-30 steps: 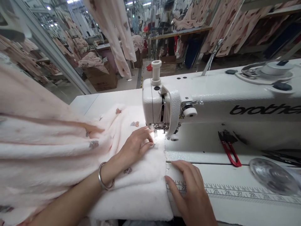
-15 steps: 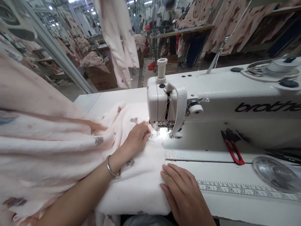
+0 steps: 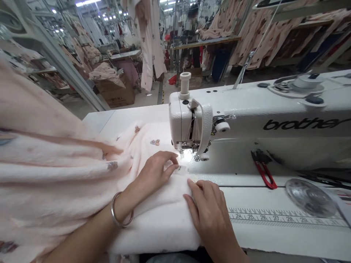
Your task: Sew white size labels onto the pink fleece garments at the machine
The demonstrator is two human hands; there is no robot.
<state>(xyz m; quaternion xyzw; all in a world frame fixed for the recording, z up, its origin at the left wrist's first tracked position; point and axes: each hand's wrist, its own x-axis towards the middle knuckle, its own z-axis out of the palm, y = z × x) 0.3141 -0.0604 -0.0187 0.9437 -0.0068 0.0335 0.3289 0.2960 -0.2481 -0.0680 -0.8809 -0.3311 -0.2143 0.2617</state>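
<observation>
A pale pink fleece fabric (image 3: 68, 175) with small bear prints is piled over my lap and the table, its folded edge running under the presser foot (image 3: 189, 149) of a white sewing machine (image 3: 246, 109). My left hand (image 3: 156, 170) lies flat on the fabric just left of the needle, fingertips pressing a small white label (image 3: 181, 168). My right hand (image 3: 208, 212) rests palm down on the fabric's right edge, fingers stretched toward the needle. A metal bangle (image 3: 120, 215) circles my left wrist.
Red thread snips (image 3: 263, 171) lie on the machine bed. A printed ruler (image 3: 279, 217) runs along the table front, with a clear round dish (image 3: 309, 197) at the right. Behind are hanging pink garments (image 3: 149, 40), cardboard boxes (image 3: 115, 93) and other work tables.
My right hand slid forward along the fabric edge toward the needle. My left hand shifted slightly back and its fingers spread over the label.
</observation>
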